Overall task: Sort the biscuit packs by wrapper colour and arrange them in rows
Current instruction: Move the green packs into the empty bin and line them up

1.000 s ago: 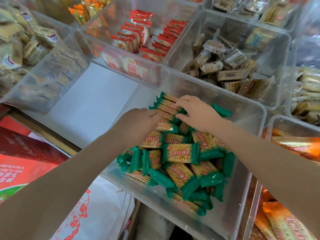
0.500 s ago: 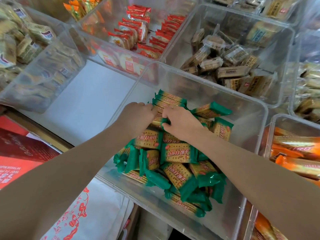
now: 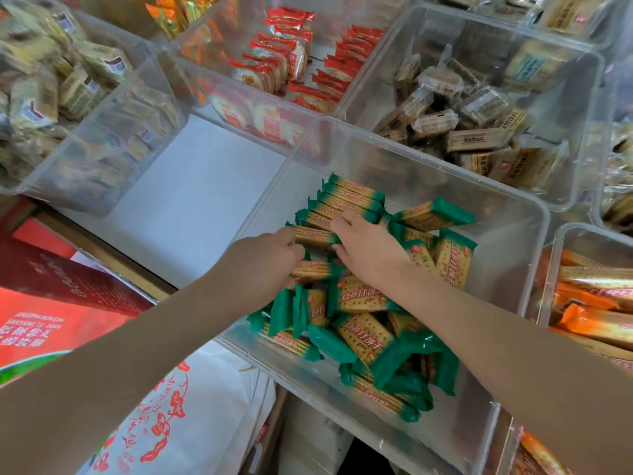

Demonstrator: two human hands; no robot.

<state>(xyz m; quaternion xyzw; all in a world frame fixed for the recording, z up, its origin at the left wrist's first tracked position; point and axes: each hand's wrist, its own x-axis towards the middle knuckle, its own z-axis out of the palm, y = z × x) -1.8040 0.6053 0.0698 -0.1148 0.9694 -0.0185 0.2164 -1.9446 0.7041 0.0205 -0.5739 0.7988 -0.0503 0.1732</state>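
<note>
Now a green biscuit pack (image 3: 313,237), drawn back since a second ago, is pinched between the left hand (image 3: 270,258) and right hand (image 3: 368,248), just short of the standing row (image 3: 349,200) beyond the fingertips, which it is likely to extend

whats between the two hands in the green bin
In the head view, one green-wrapped biscuit pack spans the gap, left hand at one end, right hand at the other.
</note>
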